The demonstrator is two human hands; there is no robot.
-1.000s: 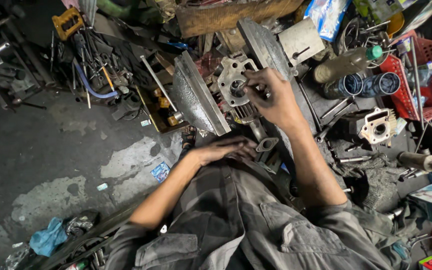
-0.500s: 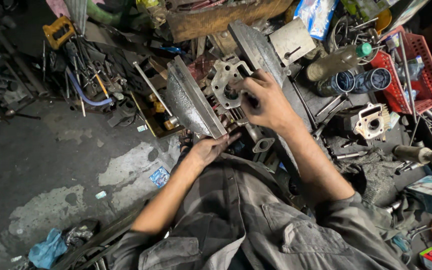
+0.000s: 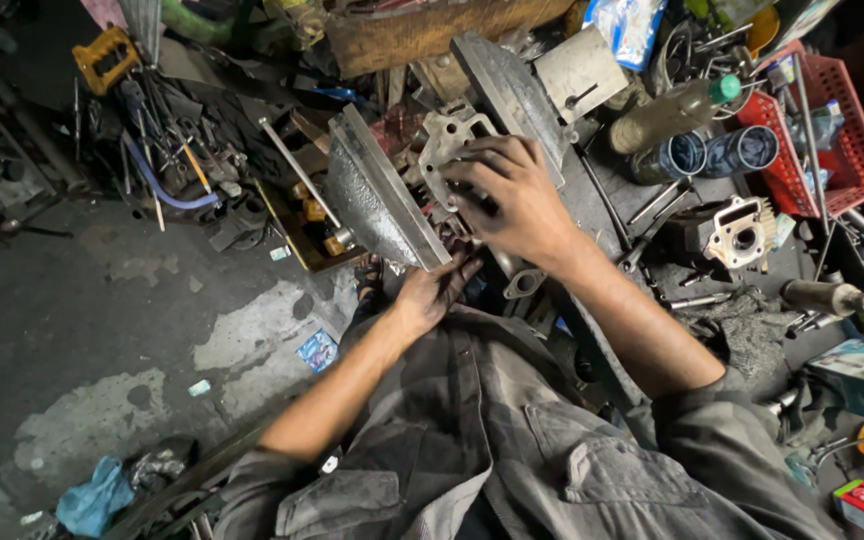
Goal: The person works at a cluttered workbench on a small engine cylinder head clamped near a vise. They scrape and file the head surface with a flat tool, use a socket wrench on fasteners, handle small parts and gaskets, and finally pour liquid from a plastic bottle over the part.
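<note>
**Both hands on the engine part**

Head view: my right hand (image 3: 514, 200) lies palm-down on the pale cast-metal engine part (image 3: 449, 140), fingers curled over its flange, gripping it. The part sits between two upright grey metal plates (image 3: 382, 200), at the centre of the cluttered bench. My left hand (image 3: 432, 292) is below it, greasy fingers loosely spread, tips touching the near plate's lower edge. Forearms bare, grey sleeves pushed up.

Floor to my left is stained concrete (image 3: 102, 330) with a blue rag (image 3: 92, 497). To my right a red plastic basket (image 3: 847, 140), a ribbed cylinder casting (image 3: 742, 232), a green-capped bottle (image 3: 674, 112), loose tools.
</note>
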